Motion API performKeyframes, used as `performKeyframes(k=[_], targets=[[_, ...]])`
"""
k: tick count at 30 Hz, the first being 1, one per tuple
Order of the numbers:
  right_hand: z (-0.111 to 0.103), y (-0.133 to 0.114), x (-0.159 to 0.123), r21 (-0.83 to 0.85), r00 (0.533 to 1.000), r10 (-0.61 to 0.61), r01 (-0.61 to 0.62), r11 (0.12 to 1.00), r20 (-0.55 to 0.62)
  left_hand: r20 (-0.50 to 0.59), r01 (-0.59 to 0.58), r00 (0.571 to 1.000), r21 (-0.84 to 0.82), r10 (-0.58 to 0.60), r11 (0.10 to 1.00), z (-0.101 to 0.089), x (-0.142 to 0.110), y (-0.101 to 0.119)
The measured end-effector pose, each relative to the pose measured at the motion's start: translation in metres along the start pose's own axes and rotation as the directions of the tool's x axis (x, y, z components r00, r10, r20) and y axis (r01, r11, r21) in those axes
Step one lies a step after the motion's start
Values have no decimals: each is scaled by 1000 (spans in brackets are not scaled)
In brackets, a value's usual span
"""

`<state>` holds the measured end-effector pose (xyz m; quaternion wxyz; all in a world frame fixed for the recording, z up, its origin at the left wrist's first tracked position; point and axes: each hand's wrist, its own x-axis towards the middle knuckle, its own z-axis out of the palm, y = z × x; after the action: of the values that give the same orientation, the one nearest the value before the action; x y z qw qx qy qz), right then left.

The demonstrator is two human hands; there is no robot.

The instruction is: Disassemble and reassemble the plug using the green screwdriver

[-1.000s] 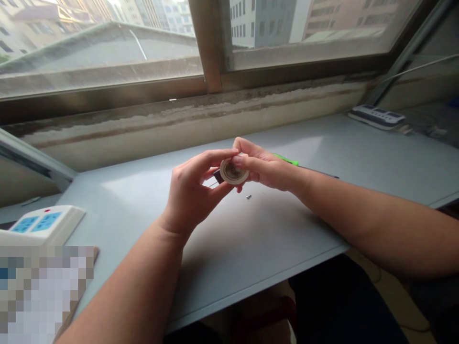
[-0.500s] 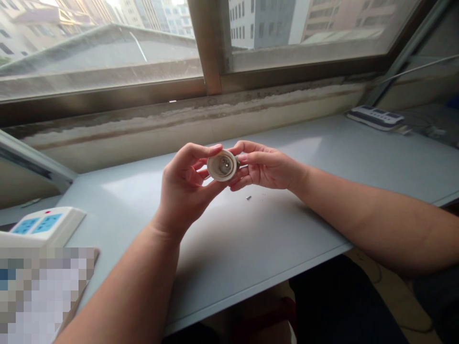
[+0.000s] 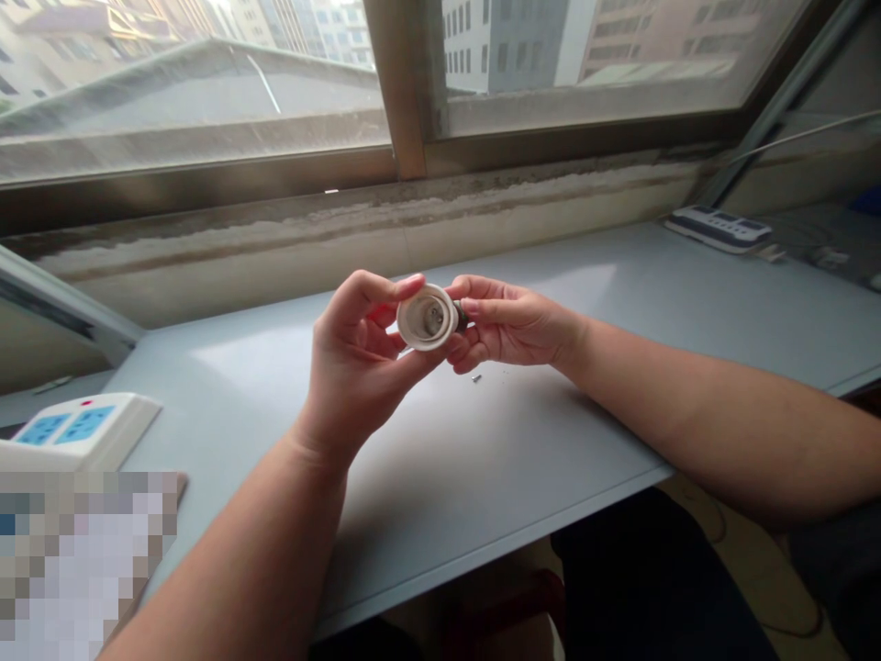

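My left hand is closed around a white round lamp socket, gripping its rim with the thumb on top and fingers beneath. The socket's opening faces me, and metal parts show inside it. At the socket's right side my right hand pinches a small dark metallic piece between thumb and fingers. Whether that piece is joined to the socket I cannot tell. Below the hands, a small metal screw lies on the grey table.
A white power strip with blue sockets stands at the left, beside a blurred-out flat item. Toward the back right lies another power strip with cables. The window ledge runs along the table's far side.
The socket has turned slightly in my left hand. My right fingers have shifted a little, and more of the dark metallic piece now shows between them and the socket.
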<state>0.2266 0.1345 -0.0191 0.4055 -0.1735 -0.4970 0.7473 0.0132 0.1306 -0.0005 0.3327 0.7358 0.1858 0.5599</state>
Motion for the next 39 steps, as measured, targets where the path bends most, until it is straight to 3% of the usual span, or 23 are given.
performKeyframes(k=[6,12,15,18,20,23,25,27,30,32,35,37,39], targets=[[2,0,2,2,999,-23,23,1000,-30,10,-43,999,4,43,999,-1,1,-6],[1,-4,4,-40,995,-1,-3,999,-102,52,33,998,11,-34,999,-4,0,-8],[1,-10,3,-118,990,27,-44,992,-139,50,57,997,48,-59,997,-5,-1,-7],[0,-18,2,-303,979,24,-85,949,-200,71,59,995,96,-66,994,-7,-2,-10],[-3,-22,2,-504,970,-46,-83,860,-238,86,54,994,126,-65,991,-9,-3,-13],[-7,-30,-1,-763,958,-165,-77,642,-236,104,49,992,178,-68,983,-11,-3,-16],[-10,-39,-6,-887,939,-243,-114,447,-243,119,39,991,215,-66,976,-12,-3,-17],[-14,-50,-12,-956,911,-308,-224,191,-275,131,30,989,250,-65,968,-13,-3,-16],[-23,-66,-21,-900,894,-233,-417,-125,-382,140,29,988,288,-72,957,-12,-2,-14],[-28,-71,-24,-836,862,-131,-507,-208,-490,153,44,984,295,-92,955,-12,-3,-13],[-32,-72,-24,-793,816,5,-560,-240,-578,163,76,978,300,-130,951,-12,-3,-13],[-31,-72,-23,-802,822,39,-543,-248,-568,169,99,973,300,-155,949,-12,-3,-14],[-28,-73,-24,-832,847,6,-520,-193,-531,182,124,966,291,-182,949,-13,-3,-15]])
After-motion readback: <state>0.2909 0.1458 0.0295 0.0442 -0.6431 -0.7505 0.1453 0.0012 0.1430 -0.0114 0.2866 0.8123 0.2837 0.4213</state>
